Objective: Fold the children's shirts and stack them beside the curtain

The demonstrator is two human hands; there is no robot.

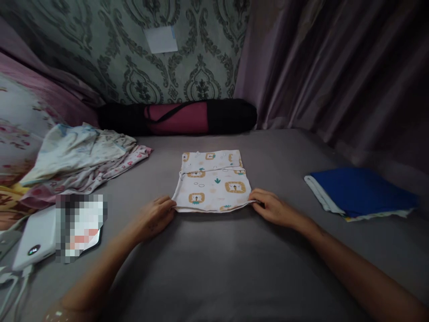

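Observation:
A white cloth printed with yellow lion faces and green leaves lies partly folded on the grey sheet. Its far part is turned over in a band, with an edge running across the cloth. My left hand pinches the near left corner between thumb and fingers. At the near right corner, my right hand grips the same cloth. The near edge runs between both hands and looks slightly raised, with more than one layer showing.
To the left lies a loose heap of printed cloths. Nearer me are a white power bank with cables and a blurred-out device. Folded blue cloths lie at the right. A black and maroon long bag rests against the wall.

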